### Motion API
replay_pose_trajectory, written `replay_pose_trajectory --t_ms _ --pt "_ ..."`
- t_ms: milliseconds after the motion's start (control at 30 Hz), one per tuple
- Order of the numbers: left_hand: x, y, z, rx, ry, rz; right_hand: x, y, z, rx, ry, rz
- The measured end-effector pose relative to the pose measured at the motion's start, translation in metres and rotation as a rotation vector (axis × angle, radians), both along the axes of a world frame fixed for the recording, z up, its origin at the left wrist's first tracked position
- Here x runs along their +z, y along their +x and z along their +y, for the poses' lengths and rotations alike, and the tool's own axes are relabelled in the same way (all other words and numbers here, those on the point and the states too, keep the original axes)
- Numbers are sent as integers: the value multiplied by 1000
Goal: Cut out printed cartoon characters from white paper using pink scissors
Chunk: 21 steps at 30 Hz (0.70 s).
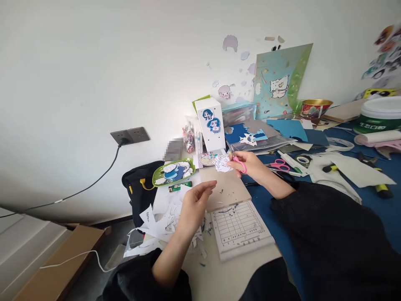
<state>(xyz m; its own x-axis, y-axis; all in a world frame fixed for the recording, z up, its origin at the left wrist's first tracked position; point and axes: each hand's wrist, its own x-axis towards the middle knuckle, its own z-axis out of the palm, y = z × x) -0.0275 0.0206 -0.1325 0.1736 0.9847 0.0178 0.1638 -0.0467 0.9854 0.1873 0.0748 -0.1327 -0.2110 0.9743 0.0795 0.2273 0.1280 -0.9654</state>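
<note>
My right hand [250, 165] is closed round the pink handles of a pair of scissors [239, 164]. A small white paper cutout with a printed drawing [222, 163] sits at the scissor blades, above a brown cardboard sheet [227, 190]. My left hand [196, 202] hovers lower left of the cutout with its fingers loosely stretched toward it. It holds nothing and does not touch the cutout. Both forearms wear dark sleeves.
Paper scraps [156, 228] pile at the desk's left edge beside a ruled pad [241, 230]. A green tray of cutouts [173, 172], a white box with stickers [211, 123], a second pink pair of scissors [278, 165], tape and a white tub [380, 115] crowd the blue mat.
</note>
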Motion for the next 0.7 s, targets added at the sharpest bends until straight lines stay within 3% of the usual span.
replay_pose_trajectory --t_ms 133,233,433,700 --pt "16 1 4 56 43 -35 13 -5 5 124 17 -14" --pt "25 9 11 25 40 -58 15 -1 -1 202 21 -12" --pt "19 26 21 -156 -148 -108 14 5 -13 203 3 95" --pt "17 25 -1 -228 -390 -206 17 -8 -30 215 -123 234"
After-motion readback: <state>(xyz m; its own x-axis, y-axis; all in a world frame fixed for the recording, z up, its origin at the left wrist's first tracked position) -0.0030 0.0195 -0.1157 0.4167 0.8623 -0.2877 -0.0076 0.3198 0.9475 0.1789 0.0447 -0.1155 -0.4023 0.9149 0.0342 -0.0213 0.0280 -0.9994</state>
